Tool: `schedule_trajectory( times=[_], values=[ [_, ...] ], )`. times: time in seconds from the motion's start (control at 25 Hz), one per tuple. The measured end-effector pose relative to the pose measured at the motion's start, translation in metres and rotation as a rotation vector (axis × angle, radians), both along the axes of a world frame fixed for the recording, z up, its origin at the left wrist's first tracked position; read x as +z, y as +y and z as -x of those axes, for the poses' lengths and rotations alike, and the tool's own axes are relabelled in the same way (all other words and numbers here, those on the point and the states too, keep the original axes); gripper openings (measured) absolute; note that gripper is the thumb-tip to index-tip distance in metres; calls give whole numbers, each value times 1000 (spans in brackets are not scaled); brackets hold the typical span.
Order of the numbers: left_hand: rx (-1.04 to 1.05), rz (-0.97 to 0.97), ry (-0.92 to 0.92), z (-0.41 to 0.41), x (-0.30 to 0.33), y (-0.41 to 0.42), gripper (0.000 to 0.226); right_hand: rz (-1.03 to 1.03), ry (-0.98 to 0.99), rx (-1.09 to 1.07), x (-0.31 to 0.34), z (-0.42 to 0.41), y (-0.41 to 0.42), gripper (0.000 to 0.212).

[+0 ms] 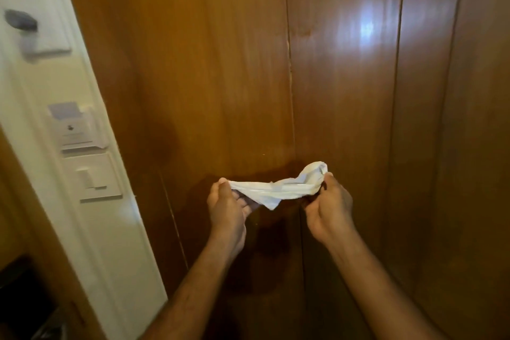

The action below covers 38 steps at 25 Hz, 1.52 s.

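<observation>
A crumpled white cloth is stretched between both hands in front of glossy brown wooden panels. My left hand pinches the cloth's left end, fingers curled around it. My right hand grips the bunched right end, which sticks up above the thumb. The cloth hangs in the air a little in front of the wood, twisted along its length, with one corner drooping down in the middle.
A cream wall strip on the left carries a key-card holder with a card in it, a light switch below, and a blurred fitting higher up. A vertical seam divides the wooden panels. A dark opening lies at bottom left.
</observation>
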<state>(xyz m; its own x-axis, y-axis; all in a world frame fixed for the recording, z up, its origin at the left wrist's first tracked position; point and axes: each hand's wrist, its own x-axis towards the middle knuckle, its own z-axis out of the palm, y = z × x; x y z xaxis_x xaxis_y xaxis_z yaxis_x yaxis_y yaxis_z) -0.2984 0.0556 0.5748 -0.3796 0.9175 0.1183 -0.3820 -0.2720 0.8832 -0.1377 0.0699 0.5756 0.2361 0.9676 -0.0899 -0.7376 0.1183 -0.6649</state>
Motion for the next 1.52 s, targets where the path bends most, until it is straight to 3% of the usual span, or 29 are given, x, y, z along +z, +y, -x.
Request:
schedule_trajectory(
  times=[0.16, 0.32, 0.44, 0.6, 0.76, 0.88, 1.08, 1.2, 1.32, 1.52],
  values=[
    [111, -18, 217, 1, 4, -4, 25, 61, -79, 95, 2, 4, 6, 24],
    [89, -14, 276, 4, 8, -7, 20, -6, -46, 637, -9, -5, 1, 88],
    [98, -47, 329, 16, 10, -10, 20, -40, -159, 772, -19, -12, 0, 66],
    [215, 10, 370, 45, 8, -8, 19, 64, -284, 542, -27, -6, 12, 34],
    [313, 79, 397, 70, -12, -13, 24, 122, 34, 363, -31, 21, 18, 29],
    [323, 144, 415, 85, -38, -24, 28, 38, 203, 506, -39, 54, 11, 34],
    [393, 205, 370, 127, -67, -69, 32, 124, 43, 806, -66, 118, -3, 31],
    [611, 304, 767, 172, -96, -118, 25, 272, 37, 790, -93, 163, -7, 14],
    [823, 380, 1185, 221, -128, -179, 24, 352, -37, 734, -123, 217, -22, 30],
    [1365, 506, 1856, 328, -156, -268, 47, 392, -143, 663, -150, 315, -73, 42]
  ],
)
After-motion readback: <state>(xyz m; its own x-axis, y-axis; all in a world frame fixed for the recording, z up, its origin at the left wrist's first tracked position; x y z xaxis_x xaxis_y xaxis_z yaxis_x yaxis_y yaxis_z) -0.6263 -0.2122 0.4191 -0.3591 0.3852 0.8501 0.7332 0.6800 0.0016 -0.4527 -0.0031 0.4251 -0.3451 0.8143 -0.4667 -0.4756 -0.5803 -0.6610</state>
